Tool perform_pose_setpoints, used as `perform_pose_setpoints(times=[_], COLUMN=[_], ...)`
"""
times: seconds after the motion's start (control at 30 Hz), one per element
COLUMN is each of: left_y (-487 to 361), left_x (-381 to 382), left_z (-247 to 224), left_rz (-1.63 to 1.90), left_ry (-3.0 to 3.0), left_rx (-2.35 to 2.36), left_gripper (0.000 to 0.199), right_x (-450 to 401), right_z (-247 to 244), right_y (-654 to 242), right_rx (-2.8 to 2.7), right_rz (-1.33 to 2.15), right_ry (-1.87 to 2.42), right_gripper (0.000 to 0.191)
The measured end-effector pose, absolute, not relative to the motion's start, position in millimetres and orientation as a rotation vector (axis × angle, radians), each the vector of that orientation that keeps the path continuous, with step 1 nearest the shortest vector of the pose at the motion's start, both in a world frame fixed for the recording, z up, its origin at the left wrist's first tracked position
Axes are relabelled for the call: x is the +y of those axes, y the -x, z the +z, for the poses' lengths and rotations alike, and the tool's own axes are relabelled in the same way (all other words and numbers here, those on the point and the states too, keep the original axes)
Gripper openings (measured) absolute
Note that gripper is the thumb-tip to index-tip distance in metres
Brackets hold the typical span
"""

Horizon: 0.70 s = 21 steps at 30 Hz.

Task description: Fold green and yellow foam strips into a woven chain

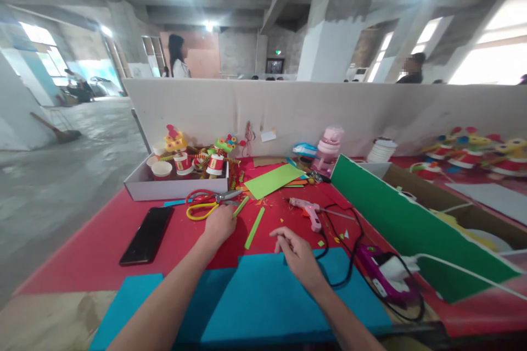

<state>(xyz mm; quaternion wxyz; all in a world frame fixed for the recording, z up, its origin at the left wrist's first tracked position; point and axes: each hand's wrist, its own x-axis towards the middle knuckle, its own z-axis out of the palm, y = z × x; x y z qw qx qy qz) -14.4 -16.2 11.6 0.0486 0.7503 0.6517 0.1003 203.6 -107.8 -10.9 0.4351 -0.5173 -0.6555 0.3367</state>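
Note:
My left hand [221, 224] is closed on a narrow light green strip [241, 206], just in front of the scissors [202, 210] with red and yellow handles. A second green strip [254, 228] lies on the red table covering between my hands. My right hand [295, 251] hovers over the edge of the blue sheet [255, 296], its fingers apart and nothing seen in them. Beyond it lies a pink glue gun [309, 213] with a black cord. A larger green sheet [274, 180] lies farther back.
A black phone [146, 235] lies at the left. Behind it, a white box [177, 188] holds paper cups and figures. At the right stand a green-sided box [411, 230] and a purple power socket [385, 277] with cables. A white partition [288, 115] closes off the back.

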Motion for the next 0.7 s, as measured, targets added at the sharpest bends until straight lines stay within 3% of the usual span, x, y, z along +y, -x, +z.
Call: perform_pose_setpoints(times=[0.17, 0.3, 0.43, 0.7], left_y=[7, -11, -35, -39], left_x=[-21, -21, -30, -22], left_z=[1, 4, 10, 22], left_rz=[0.293, 0.348, 0.193, -0.015], left_ry=[-2.19, -2.101, -2.151, -2.31], left_rx=[2.088, 1.957, 1.943, 1.906], left_gripper=[0.02, 0.019, 0.037, 0.028], right_x=[-99, -69, -56, -72], right_z=[4, -6, -26, -27], right_y=[-208, -205, -197, -194], right_rx=[-1.893, -1.71, -1.48, -1.473], right_rz=[0.86, 0.795, 0.685, 0.585], right_ry=[1.188, 1.285, 1.338, 1.304], right_gripper=[0.027, 0.028, 0.031, 0.032])
